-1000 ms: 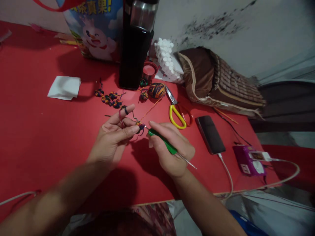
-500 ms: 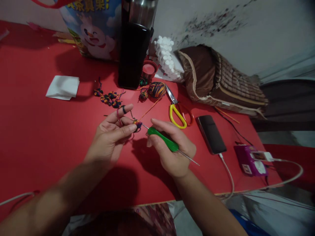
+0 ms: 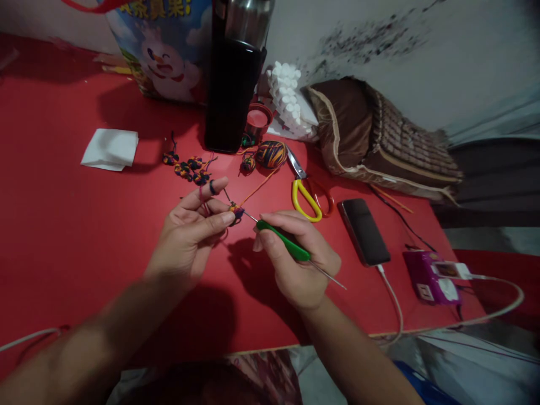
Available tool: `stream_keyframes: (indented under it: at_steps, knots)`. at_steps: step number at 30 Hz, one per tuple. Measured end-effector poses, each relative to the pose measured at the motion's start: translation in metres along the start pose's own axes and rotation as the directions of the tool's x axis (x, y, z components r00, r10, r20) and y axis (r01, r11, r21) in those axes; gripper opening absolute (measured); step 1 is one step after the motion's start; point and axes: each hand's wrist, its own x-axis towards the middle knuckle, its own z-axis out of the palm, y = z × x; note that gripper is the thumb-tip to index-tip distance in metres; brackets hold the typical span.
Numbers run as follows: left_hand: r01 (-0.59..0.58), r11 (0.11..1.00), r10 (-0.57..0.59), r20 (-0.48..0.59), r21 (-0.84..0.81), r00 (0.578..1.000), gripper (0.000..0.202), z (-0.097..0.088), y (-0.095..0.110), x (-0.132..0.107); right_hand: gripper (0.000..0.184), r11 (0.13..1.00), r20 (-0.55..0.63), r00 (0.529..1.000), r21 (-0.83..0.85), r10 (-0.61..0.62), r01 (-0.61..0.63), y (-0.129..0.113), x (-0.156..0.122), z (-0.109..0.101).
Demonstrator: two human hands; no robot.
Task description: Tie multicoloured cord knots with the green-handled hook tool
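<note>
The left hand (image 3: 185,239) pinches a small crocheted piece (image 3: 237,214) between thumb and fingers, with what looks like dark yarn (image 3: 212,188) wound round a raised finger; the right hand (image 3: 301,261) grips a green-handled hook (image 3: 284,240), its shaft pointing left to the piece (whether the tip sits inside a loop is too small to tell). A stitch could slip, I'd judge, if the hook were pulled back sharply or the yarn slackened. The piece lies at the left thumb's tip, left of and slightly farther than the right hand. Beyond, an orange strand (image 3: 259,187) runs to a multicoloured yarn ball (image 3: 271,154) on the red surface (image 3: 139,225), just left of the scissors (image 3: 306,199); small yarn pieces (image 3: 188,169) lie far left.
</note>
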Motion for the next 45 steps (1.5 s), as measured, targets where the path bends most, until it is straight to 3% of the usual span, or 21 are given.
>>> stream_keyframes:
  at_steps: [19,36,45]
  knots:
    - [-0.012,1.0,0.012,0.013,0.014,1.0,0.039,-0.003,0.002,0.002,0.024,0.999,0.009,1.0,-0.045,-0.021,0.022,-0.002,0.001,-0.001]
    - [0.003,0.999,-0.001,-0.065,0.041,0.998,0.036,0.002,0.014,0.001,0.03,0.996,0.036,0.996,-0.034,-0.085,0.087,-0.003,0.003,-0.003]
    - [0.099,0.992,-0.092,-0.083,0.077,0.992,0.035,0.003,0.022,0.001,0.03,0.997,0.061,0.996,0.027,-0.067,0.066,-0.003,0.007,-0.007]
